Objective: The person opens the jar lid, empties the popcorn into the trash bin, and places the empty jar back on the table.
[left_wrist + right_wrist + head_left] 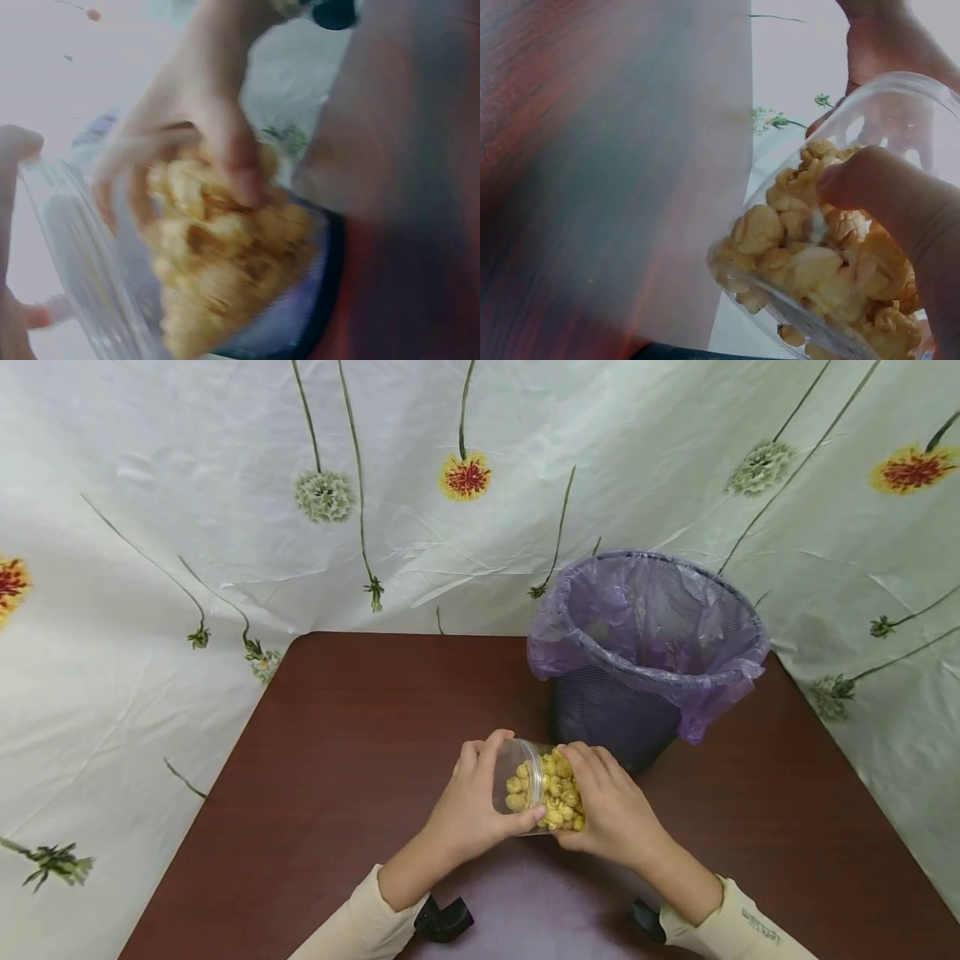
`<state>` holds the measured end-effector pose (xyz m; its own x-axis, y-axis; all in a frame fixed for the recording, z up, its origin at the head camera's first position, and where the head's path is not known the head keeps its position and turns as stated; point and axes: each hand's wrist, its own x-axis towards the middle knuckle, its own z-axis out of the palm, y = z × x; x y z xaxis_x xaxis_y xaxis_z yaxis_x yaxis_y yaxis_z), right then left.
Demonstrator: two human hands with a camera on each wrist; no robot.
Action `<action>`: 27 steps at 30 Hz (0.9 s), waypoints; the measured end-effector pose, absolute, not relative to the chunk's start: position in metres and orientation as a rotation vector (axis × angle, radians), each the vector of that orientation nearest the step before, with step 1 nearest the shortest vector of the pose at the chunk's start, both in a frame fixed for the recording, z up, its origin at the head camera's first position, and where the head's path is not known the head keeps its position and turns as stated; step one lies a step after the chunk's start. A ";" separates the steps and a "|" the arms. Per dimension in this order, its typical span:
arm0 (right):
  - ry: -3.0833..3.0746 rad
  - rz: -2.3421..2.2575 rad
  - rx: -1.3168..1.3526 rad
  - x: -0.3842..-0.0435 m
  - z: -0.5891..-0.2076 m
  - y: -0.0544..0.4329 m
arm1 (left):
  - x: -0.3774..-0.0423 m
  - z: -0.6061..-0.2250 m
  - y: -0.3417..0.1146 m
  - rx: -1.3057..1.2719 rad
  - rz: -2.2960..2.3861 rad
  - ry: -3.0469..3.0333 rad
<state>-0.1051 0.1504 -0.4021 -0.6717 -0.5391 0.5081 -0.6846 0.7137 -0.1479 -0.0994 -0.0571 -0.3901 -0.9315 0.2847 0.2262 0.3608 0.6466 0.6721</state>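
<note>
A clear plastic jar (536, 777) of yellow popcorn (561, 802) lies tilted on its side between both hands, above the table. My left hand (471, 793) grips the end with the ridged clear rim, its thumb along the front; whether a lid sits there, I cannot tell. Around the other end curls my right hand (618, 810). In the right wrist view, the right thumb (885, 187) presses across the jar wall, with popcorn (810, 262) packed behind it. The left wrist view is blurred, but shows the right hand (202, 97) holding the popcorn-filled end.
Behind the right hand stands a dark mesh bin (615, 710) with a purple liner (720, 681) folded over its rim. The reddish-brown table (360, 718) reaches back to a white flowered cloth (405, 527). Black devices (444, 920) sit at both cuffs.
</note>
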 end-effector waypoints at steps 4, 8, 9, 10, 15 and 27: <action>-2.472 0.462 0.930 -0.104 -0.404 0.149 | -0.097 -0.382 -0.057 -0.513 -1.094 -2.857; -2.472 0.454 0.932 -0.105 -0.404 0.151 | -0.099 -0.375 -0.066 -0.692 -1.081 -2.899; -2.476 0.458 0.934 -0.105 -0.403 0.151 | -0.100 -0.373 -0.069 -0.764 -1.090 -2.886; -2.480 0.464 0.936 -0.105 -0.402 0.151 | -0.102 -0.371 -0.072 -0.842 -1.100 -2.867; -2.487 0.506 0.940 -0.104 -0.400 0.152 | -0.111 -0.366 -0.084 -1.255 -1.055 -2.719; -2.439 0.522 0.979 -0.103 -0.404 0.153 | -0.114 -0.368 -0.086 -1.291 -0.783 -2.569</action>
<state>-0.1032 0.1534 -0.4042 -0.6419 -0.5435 0.5408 -0.7172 0.6751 -0.1728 -0.1139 -0.0858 -0.3681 -0.6141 0.6999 0.3648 0.7843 0.4897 0.3808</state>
